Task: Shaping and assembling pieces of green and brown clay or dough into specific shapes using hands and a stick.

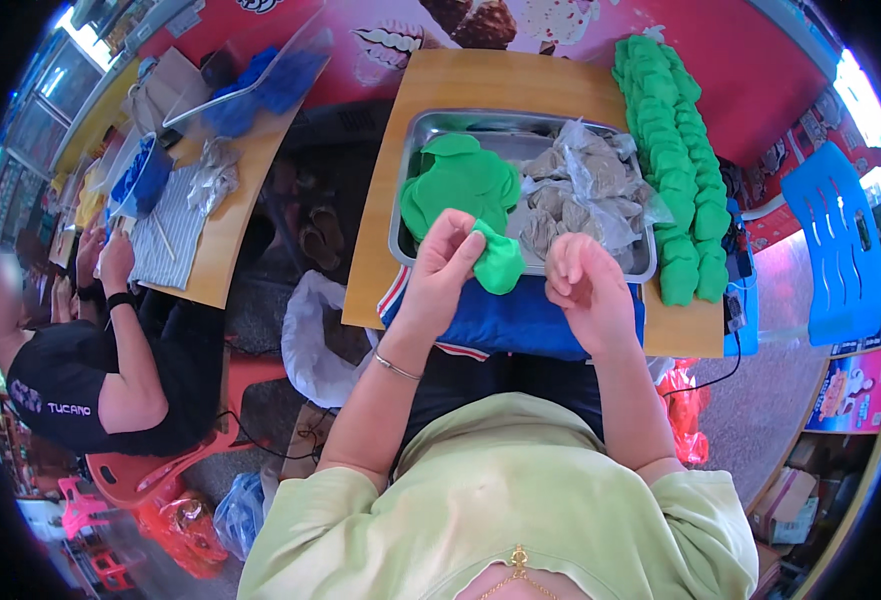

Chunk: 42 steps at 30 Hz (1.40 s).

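My left hand (448,262) pinches a small green fabric piece (499,264), puckered and puffed out, above the near rim of a metal tray (397,225). To its right, my right hand (592,290) is raised with its fingers bent in toward the thumb. Whatever those fingers may hold is too small to make out. A pile of flat, round green fabric pieces (450,190) lies in the left half of the tray. On the right half sit clear plastic bags (610,150) with grey-brown pieces (560,218) in and beside them.
Long rows of bunched green pieces (665,150) line the wooden table's (520,80) right side. Blue cloth (520,318) hangs at its near edge. A blue plastic chair (835,245) stands right. Leftward, a co-worker (90,370) sits at another table (230,220) beside a blue bucket (142,180).
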Motion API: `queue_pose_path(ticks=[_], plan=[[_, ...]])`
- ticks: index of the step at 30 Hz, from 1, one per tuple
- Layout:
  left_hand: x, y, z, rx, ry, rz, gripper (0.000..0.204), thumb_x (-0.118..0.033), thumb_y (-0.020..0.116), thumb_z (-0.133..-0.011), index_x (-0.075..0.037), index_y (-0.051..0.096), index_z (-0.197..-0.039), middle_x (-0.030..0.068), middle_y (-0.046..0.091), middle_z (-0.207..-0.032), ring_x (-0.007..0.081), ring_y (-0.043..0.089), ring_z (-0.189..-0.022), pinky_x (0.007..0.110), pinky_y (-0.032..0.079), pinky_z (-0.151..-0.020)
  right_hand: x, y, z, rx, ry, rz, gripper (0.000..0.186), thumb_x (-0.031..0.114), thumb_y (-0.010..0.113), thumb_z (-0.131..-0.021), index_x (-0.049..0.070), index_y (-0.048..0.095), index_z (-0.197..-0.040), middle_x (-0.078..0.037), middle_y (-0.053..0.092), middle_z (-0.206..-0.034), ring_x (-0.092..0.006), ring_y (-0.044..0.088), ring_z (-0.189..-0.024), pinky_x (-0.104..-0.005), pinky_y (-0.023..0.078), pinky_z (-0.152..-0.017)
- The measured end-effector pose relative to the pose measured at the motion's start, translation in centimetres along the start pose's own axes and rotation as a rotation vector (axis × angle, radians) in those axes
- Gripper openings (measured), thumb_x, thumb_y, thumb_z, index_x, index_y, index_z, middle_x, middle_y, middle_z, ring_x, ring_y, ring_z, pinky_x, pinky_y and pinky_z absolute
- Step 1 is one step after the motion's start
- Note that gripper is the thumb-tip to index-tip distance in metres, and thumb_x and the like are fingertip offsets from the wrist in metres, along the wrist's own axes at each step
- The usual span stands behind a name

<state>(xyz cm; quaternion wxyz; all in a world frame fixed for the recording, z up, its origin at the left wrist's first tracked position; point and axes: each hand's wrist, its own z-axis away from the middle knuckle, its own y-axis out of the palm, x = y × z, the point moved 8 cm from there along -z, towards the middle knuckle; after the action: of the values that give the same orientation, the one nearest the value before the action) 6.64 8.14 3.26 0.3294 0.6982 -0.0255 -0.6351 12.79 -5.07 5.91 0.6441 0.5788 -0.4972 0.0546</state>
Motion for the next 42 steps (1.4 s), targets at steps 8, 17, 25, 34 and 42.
queue_pose_path(ticks=[8,17,25,34,42], plan=[[-1.4,1.7,0.9,0.205,0.158,-0.094,0.007,-0.011,0.052,-0.094,-0.005,0.052,-0.097,-0.0036,0.052,-0.085,0.0018,0.047,-0.077,0.017,0.039,-0.068,1.4,2.5,0.3,-0.032,-0.324,0.936,0.034,-0.007,0.062,-0.074,0.005,0.058,-0.106,-0.006,0.059,-0.095,-0.0169,0.057,-0.082,-0.0251,0.047,-0.071],[-0.7,2.7,1.3,0.244,0.069,-0.113,0.007,-0.011,0.052,-0.093,-0.004,0.052,-0.097,-0.0032,0.053,-0.087,0.0021,0.048,-0.079,0.018,0.039,-0.068,1.8,5.0,1.6,-0.001,-0.701,1.363,0.028,-0.008,0.068,-0.061,0.005,0.059,-0.084,-0.009,0.056,-0.084,-0.0225,0.058,-0.076,-0.0303,0.048,-0.067],[-1.3,1.0,0.7,0.008,0.192,-0.150,0.008,-0.011,0.055,-0.092,-0.004,0.054,-0.095,-0.0046,0.053,-0.082,0.0014,0.047,-0.074,0.017,0.039,-0.065,2.5,3.7,2.1,-0.098,-0.747,1.208,0.026,-0.006,0.068,-0.062,0.003,0.054,-0.081,-0.010,0.054,-0.082,-0.0220,0.057,-0.069,-0.0297,0.048,-0.065],[-0.5,2.2,1.0,0.132,0.168,-0.189,0.008,-0.011,0.054,-0.093,-0.004,0.054,-0.095,-0.0042,0.054,-0.082,0.0011,0.048,-0.073,0.016,0.039,-0.064,1.9,2.6,1.2,-0.118,-0.570,1.101,0.022,-0.008,0.067,-0.067,0.004,0.050,-0.077,-0.004,0.051,-0.072,-0.0106,0.050,-0.061,-0.0225,0.043,-0.056],[0.5,0.7,0.4,-0.037,0.096,0.121,0.010,-0.014,0.051,-0.095,-0.005,0.052,-0.093,-0.0036,0.053,-0.082,0.0011,0.047,-0.072,0.017,0.039,-0.063,1.3,4.0,1.5,0.010,-0.516,1.262,0.030,0.001,0.075,-0.069,0.006,0.060,-0.095,-0.006,0.057,-0.088,-0.0122,0.052,-0.062,-0.0239,0.045,-0.055]])
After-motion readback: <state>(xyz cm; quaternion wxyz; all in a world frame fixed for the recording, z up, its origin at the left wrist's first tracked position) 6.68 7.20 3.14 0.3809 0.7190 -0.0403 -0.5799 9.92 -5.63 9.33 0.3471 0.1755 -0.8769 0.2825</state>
